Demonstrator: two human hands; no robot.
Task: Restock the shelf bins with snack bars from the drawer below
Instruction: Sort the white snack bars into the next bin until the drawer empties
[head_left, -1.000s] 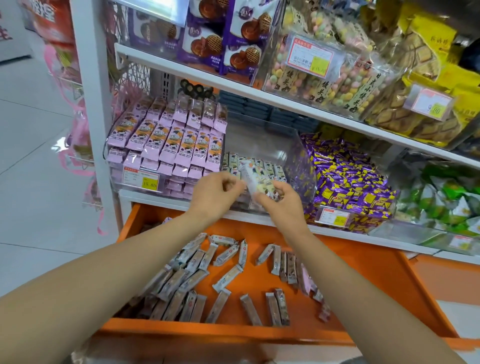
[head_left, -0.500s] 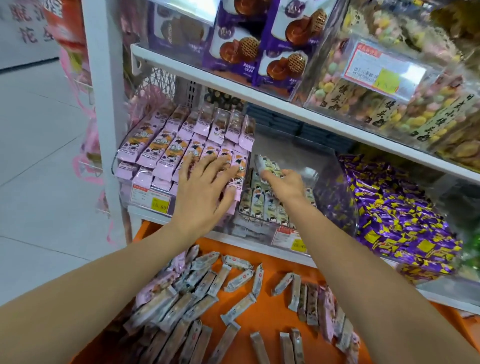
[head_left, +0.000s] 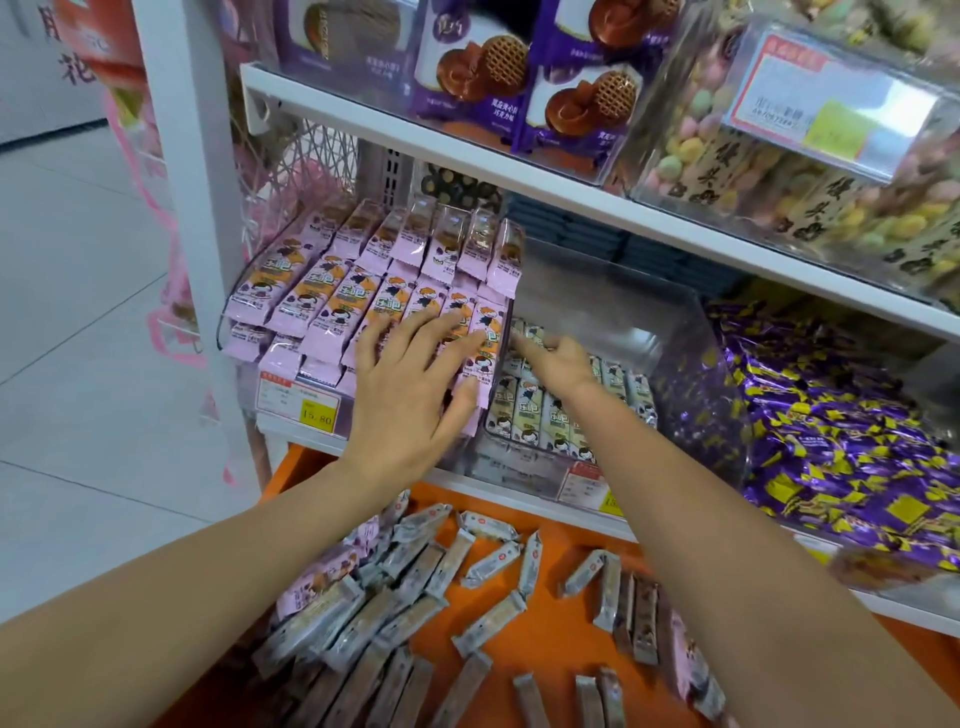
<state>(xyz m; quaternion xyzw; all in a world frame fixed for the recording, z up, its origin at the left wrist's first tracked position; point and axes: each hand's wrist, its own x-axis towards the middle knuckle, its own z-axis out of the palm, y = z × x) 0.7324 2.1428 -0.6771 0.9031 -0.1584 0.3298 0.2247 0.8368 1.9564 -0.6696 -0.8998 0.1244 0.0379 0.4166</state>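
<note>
The right hand now sits deeper in the clear bin, its grip hidden, the left hand spread flat on pink bars; white bars should lie flush along the bin's left wall.

White bars line the clear bin; loose bars strew the orange drawer.

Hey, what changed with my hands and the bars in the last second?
The left hand moved left and lies flat, fingers spread, on the pink bars. The right hand carried a bar forward into the clear bin, onto the white bars; whether it still grips it is unclear. The loose bars in the orange drawer stayed put.
</note>
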